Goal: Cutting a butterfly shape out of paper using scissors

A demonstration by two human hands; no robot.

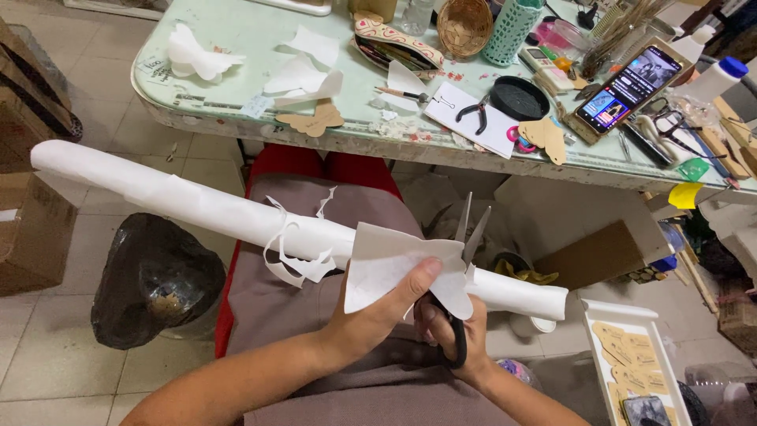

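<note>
Left hand (377, 309) raised, thumb pinched against fingers; right hand (451, 330) beneath it, fingers curled closed.

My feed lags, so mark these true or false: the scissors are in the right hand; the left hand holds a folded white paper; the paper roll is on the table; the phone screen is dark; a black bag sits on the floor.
1. Scissors in right hand: true.
2. Left hand holds folded white paper: true.
3. Paper roll on the table: false; it lies across the lap.
4. Phone screen dark: false; it is lit.
5. Black bag on the floor: true.
</note>
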